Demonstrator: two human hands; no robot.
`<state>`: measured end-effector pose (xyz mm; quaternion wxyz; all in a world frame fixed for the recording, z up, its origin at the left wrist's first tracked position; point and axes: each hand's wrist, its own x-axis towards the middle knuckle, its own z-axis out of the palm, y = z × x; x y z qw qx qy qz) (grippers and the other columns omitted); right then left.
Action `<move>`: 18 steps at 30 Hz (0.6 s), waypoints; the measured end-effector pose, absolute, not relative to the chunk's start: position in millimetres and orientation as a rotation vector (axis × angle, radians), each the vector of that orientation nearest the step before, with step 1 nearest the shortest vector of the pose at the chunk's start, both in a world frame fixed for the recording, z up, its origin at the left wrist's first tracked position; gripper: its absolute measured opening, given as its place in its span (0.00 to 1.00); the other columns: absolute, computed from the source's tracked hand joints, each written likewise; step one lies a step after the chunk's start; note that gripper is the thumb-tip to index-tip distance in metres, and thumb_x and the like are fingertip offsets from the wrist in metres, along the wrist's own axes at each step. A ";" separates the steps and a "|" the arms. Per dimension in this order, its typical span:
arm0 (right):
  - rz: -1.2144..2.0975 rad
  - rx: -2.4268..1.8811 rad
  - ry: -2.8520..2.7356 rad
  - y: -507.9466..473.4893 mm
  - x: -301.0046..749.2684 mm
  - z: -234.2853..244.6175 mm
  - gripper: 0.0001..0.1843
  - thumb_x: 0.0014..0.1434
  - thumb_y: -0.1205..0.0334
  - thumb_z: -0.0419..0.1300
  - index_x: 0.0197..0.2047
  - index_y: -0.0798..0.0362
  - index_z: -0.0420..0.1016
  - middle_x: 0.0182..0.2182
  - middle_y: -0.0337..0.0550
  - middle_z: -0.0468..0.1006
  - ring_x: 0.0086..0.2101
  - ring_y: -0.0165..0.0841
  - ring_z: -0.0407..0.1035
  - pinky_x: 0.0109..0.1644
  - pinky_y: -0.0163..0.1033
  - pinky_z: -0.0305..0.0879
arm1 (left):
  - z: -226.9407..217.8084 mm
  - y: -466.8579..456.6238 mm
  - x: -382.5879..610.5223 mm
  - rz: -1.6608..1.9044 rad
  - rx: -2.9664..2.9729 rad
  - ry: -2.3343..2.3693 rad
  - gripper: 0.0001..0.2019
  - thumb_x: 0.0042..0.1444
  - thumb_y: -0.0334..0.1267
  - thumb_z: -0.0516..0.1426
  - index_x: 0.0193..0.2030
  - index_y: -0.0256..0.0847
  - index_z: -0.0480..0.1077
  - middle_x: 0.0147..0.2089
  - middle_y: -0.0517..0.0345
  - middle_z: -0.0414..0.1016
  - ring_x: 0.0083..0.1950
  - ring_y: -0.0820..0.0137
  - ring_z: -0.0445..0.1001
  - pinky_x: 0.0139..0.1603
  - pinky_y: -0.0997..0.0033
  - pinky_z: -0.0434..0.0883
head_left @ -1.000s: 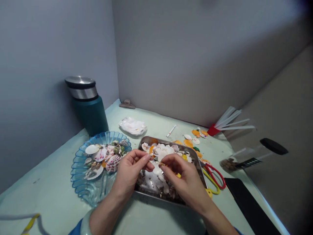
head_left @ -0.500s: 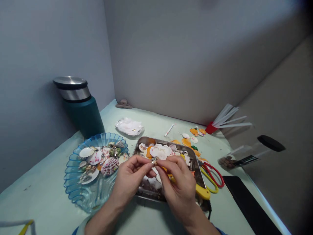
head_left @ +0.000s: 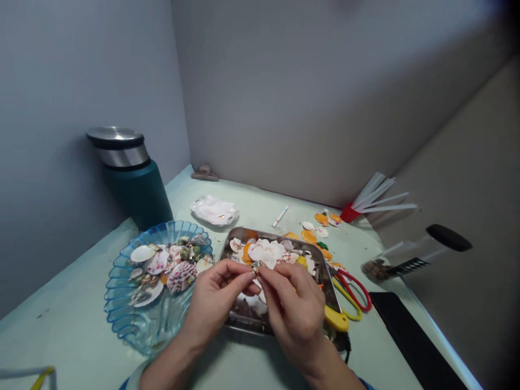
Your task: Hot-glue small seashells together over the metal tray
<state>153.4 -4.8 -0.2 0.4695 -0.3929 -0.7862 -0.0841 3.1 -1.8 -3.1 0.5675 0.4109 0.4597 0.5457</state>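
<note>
Tucked between plain grey walls [head_left: 325,108], a pale green worktop [head_left: 73,319]. At far left, a teal flask [head_left: 140,189]; in front of it, a fluted blue dish [head_left: 122,317] with mixed shells [head_left: 182,277] inside. Farther back, a white packet [head_left: 214,210]. Next, the left hand [head_left: 221,287], fingertips meeting those of the right hand [head_left: 294,306]: both together, in a fine pinch on a small shell-like piece [head_left: 256,267]. Held over the steel tray [head_left: 239,234], just nearer than some white shells [head_left: 266,252]; partly covered by fingers and too small to make out in detail. Looks very light, hard and stiff, perhaps slick, and probably apt to chip at any thin edge. Best taken by fingertips alone, thumb and forefinger on opposite sides, with a gentle squeeze. Just beside the right hand, a yellow handle [head_left: 336,318]; farther back, a red cup [head_left: 349,212] of pale strips [head_left: 379,192]. Then red and yellow handle loops [head_left: 369,300], a clear jar [head_left: 420,249] with a black lid [head_left: 449,238], and a flat black slab [head_left: 410,330].
</note>
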 end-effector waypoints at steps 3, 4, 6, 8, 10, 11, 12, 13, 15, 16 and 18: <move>-0.225 -0.970 -1.919 -5.5 153.5 0.0 0.09 0.59 0.74 0.59 0.43 0.58 0.76 0.31 0.48 0.75 0.32 0.37 0.69 0.33 0.41 0.66 | -6.0 -2.1 2.6 1.277 0.973 1.082 0.05 0.49 0.37 0.64 0.28 0.38 0.75 0.22 0.60 0.79 0.25 0.73 0.77 0.29 0.78 0.72; -0.229 -0.977 -1.919 -6.0 153.5 0.4 0.09 0.59 0.74 0.59 0.43 0.57 0.76 0.30 0.48 0.75 0.32 0.37 0.69 0.34 0.41 0.66 | -6.8 -2.1 2.5 1.272 0.977 1.087 0.05 0.49 0.37 0.64 0.29 0.38 0.75 0.22 0.60 0.79 0.25 0.72 0.77 0.29 0.78 0.72; -0.230 -0.995 -1.925 -6.9 153.6 1.0 0.10 0.59 0.75 0.59 0.43 0.57 0.76 0.30 0.47 0.75 0.32 0.37 0.70 0.34 0.41 0.66 | -7.7 -2.1 2.3 1.255 0.984 1.101 0.05 0.50 0.38 0.64 0.29 0.39 0.75 0.23 0.59 0.80 0.26 0.72 0.77 0.29 0.78 0.72; -0.231 -1.002 -1.932 -7.4 153.8 1.4 0.11 0.59 0.74 0.58 0.44 0.56 0.76 0.31 0.47 0.75 0.33 0.37 0.70 0.34 0.41 0.66 | -7.3 -1.8 2.3 1.244 0.986 1.112 0.05 0.50 0.38 0.64 0.29 0.39 0.75 0.23 0.59 0.80 0.26 0.72 0.77 0.29 0.78 0.72; -0.228 -0.995 -1.943 -7.6 154.3 1.3 0.11 0.60 0.74 0.58 0.44 0.55 0.76 0.31 0.47 0.75 0.33 0.37 0.70 0.34 0.41 0.66 | -6.3 -1.3 2.7 1.255 0.986 1.111 0.05 0.50 0.37 0.64 0.29 0.39 0.75 0.23 0.59 0.80 0.26 0.72 0.78 0.29 0.78 0.72; -0.223 -0.988 -1.952 -7.7 154.7 1.1 0.11 0.60 0.74 0.58 0.44 0.55 0.76 0.31 0.47 0.75 0.32 0.37 0.70 0.34 0.41 0.65 | -5.8 -1.0 2.9 1.265 0.983 1.109 0.05 0.50 0.37 0.64 0.29 0.39 0.75 0.23 0.59 0.80 0.26 0.72 0.77 0.29 0.78 0.72; -0.215 -0.984 -1.961 -7.7 155.0 0.8 0.12 0.60 0.75 0.58 0.45 0.56 0.76 0.31 0.47 0.75 0.32 0.37 0.69 0.34 0.41 0.65 | -5.5 -0.9 3.0 1.275 0.980 1.107 0.05 0.50 0.37 0.64 0.28 0.39 0.75 0.22 0.60 0.80 0.26 0.73 0.77 0.29 0.78 0.72; -0.205 -0.984 -1.967 -7.7 155.3 0.5 0.12 0.59 0.75 0.57 0.45 0.56 0.76 0.31 0.48 0.75 0.32 0.38 0.69 0.34 0.42 0.65 | -5.3 -0.8 3.2 1.281 0.976 1.105 0.05 0.50 0.37 0.64 0.28 0.39 0.75 0.22 0.60 0.80 0.25 0.73 0.77 0.29 0.78 0.72; -0.188 -0.987 -1.969 -7.7 155.4 -0.1 0.12 0.59 0.76 0.57 0.45 0.57 0.76 0.31 0.48 0.75 0.32 0.38 0.69 0.34 0.42 0.65 | -5.7 -0.8 3.2 1.285 0.969 1.101 0.05 0.50 0.36 0.64 0.28 0.39 0.75 0.22 0.60 0.79 0.25 0.73 0.77 0.30 0.79 0.72; -0.183 -0.987 -1.962 -7.7 155.3 -0.2 0.12 0.59 0.76 0.58 0.45 0.57 0.76 0.31 0.49 0.75 0.32 0.38 0.69 0.34 0.42 0.65 | -6.0 -0.9 3.2 1.284 0.966 1.099 0.05 0.50 0.37 0.64 0.28 0.39 0.75 0.22 0.60 0.79 0.25 0.74 0.77 0.29 0.79 0.72; -0.184 -0.981 -1.946 -7.6 154.5 -0.1 0.11 0.59 0.76 0.58 0.44 0.58 0.76 0.30 0.49 0.75 0.32 0.38 0.69 0.34 0.42 0.65 | -6.8 -1.3 3.0 1.280 0.967 1.097 0.05 0.50 0.37 0.64 0.28 0.39 0.74 0.22 0.60 0.79 0.25 0.73 0.77 0.28 0.79 0.72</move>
